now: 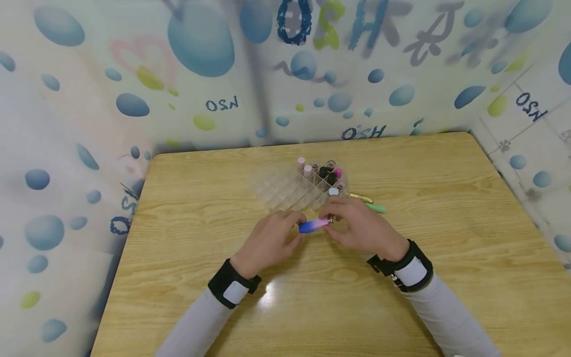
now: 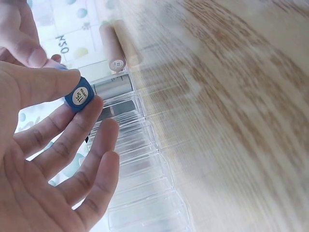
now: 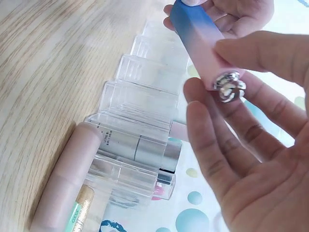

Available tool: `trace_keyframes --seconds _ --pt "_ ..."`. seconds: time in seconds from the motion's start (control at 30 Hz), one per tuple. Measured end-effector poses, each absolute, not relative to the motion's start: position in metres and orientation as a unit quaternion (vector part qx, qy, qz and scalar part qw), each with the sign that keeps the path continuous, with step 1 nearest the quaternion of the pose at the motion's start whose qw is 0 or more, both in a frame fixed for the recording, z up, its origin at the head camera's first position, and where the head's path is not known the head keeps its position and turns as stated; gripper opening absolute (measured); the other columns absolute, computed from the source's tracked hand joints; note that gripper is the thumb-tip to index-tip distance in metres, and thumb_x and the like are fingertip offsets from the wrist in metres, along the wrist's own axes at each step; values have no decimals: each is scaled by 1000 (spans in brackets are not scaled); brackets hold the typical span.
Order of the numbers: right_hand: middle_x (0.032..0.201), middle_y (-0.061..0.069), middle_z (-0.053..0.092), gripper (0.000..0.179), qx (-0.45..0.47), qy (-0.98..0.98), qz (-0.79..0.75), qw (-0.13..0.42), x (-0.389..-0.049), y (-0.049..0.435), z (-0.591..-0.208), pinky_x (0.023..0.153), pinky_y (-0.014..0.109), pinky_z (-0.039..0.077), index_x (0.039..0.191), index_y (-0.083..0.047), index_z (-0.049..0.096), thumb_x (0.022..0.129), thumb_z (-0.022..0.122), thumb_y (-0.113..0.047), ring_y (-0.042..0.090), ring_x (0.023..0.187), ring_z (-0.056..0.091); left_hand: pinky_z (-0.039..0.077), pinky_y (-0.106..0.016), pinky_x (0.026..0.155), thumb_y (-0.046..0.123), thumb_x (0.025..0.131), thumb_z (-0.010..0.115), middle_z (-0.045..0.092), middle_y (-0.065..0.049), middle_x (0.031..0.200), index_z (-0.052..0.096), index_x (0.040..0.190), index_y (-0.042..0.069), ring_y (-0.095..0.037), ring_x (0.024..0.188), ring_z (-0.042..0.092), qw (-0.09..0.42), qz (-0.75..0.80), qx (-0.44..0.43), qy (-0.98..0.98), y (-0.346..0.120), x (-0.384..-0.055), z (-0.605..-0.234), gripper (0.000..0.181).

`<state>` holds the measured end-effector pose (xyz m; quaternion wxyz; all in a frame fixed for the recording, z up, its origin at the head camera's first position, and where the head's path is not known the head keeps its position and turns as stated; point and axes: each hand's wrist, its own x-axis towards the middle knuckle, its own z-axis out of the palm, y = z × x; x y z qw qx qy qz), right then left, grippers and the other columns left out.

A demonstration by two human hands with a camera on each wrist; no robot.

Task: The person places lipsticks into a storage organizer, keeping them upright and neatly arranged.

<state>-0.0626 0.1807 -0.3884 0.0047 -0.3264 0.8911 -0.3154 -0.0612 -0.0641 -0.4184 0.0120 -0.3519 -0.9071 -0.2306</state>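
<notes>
Both hands hold a lipstick (image 1: 314, 225) lengthwise between them, low over the table in front of the organizer. Its tube fades from blue to pink. My left hand (image 1: 272, 238) pinches the blue end, where the left wrist view shows a round lipstick label (image 2: 79, 95). At the pink end, the thumb and fingers of my right hand (image 1: 363, 225) grip the tube near a shiny silver ornament (image 3: 230, 87). The cap looks closed. Just behind the hands stands a clear organizer (image 1: 276, 183) with slanted cells, several holding lipsticks at its right side.
By the organizer's right front lie a gold tube (image 1: 361, 197), a green tube (image 1: 376, 208) and, in the right wrist view, a pale pink tube (image 3: 67, 174). The wooden table (image 1: 178, 223) meets a patterned wall covering (image 1: 200, 114) at the back and sides.
</notes>
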Motion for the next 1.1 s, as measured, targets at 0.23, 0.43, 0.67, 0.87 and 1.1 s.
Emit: trace_keyframes --seconds 0.23,0.43,0.67,0.87,1.1 --pt "102 -7 69 13 -335 876 -347 -15 -63 176 -387 78 31 59 103 -14 77 92 77 -21 8 90 66 51 -24 67 24 91 76 73 3 105 70 115 13 -9 82 60 18 -234 -348 -908 -66 -61 -419 27" --pt "103 -8 70 14 -328 868 -372 -36 -60 172 -385 79 28 59 104 -14 77 93 76 -23 6 90 64 54 -26 71 24 93 75 74 3 106 70 116 13 -11 87 64 21 -248 -350 -903 -67 -59 -419 27" --pt "105 -7 72 15 -339 847 -404 -73 -59 170 -389 80 33 60 107 -15 77 93 76 -19 13 93 68 56 -25 74 26 96 71 75 5 104 71 113 15 -10 91 69 -1 -267 -359 -894 -64 -60 -418 20" --pt "107 -8 73 14 -351 842 -402 -79 -58 170 -392 83 32 58 106 -15 78 93 76 -20 7 97 67 57 -25 75 27 97 70 76 5 102 72 112 15 -9 91 69 -14 -258 -363 -895 -61 -59 -418 20" --pt "111 -8 73 18 -369 837 -397 -84 -57 170 -389 88 30 56 111 -13 79 94 74 -19 6 103 66 56 -25 73 28 99 67 75 5 99 71 110 13 -8 87 67 -9 -240 -370 -897 -58 -59 -419 19"
